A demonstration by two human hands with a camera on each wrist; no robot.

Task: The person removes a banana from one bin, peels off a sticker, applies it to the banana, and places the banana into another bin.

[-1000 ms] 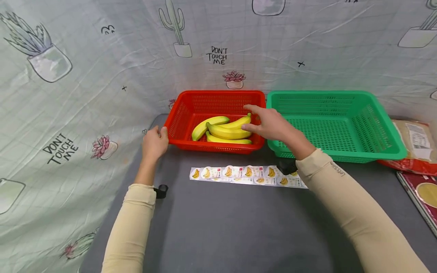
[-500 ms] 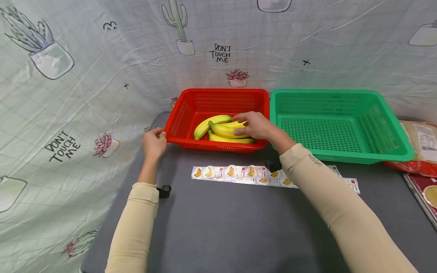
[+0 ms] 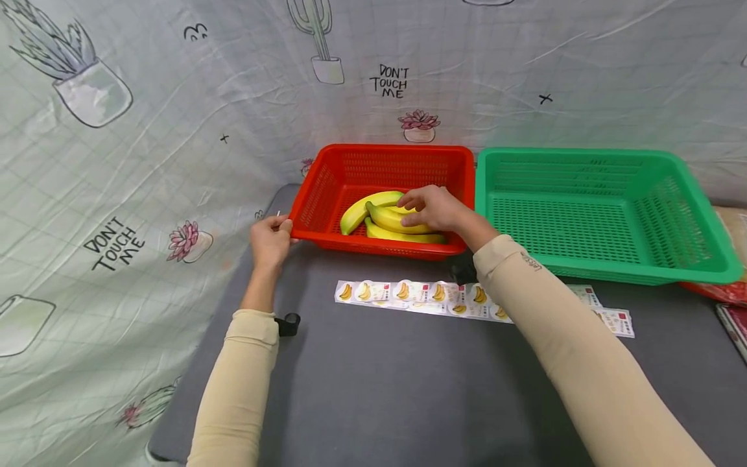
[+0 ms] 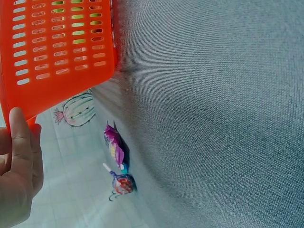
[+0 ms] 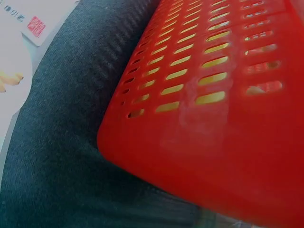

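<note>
In the head view, my left hand (image 3: 271, 241) holds the front left corner of a red plastic basket (image 3: 385, 245), thumb at the rim. The left wrist view shows the fingers (image 4: 20, 137) against that corner. Several yellow bananas (image 3: 364, 209) lie together inside the basket. My right hand (image 3: 440, 209) reaches in over its right side, with curved fingers and thumb about the bananas on the right and hiding their ends. Whether it grips one cannot be made out. Only the basket's slotted outer wall (image 5: 190, 128), with yellow behind the slots, shows in the right wrist view.
A green basket (image 3: 583, 259) stands right of the red one. Strips of banana stickers (image 3: 420, 298) lie on the grey table (image 3: 397, 389), partly under the right arm. A lollipop (image 4: 122, 184) and a purple wrapper (image 4: 115, 145) lie beyond the left hand. A bag (image 3: 732, 230) sits far right.
My right hand has moved left and down from above the basket's right side onto the bananas. The left hand now holds the rim corner. The view has shifted slightly; the bananas lie as before.
</note>
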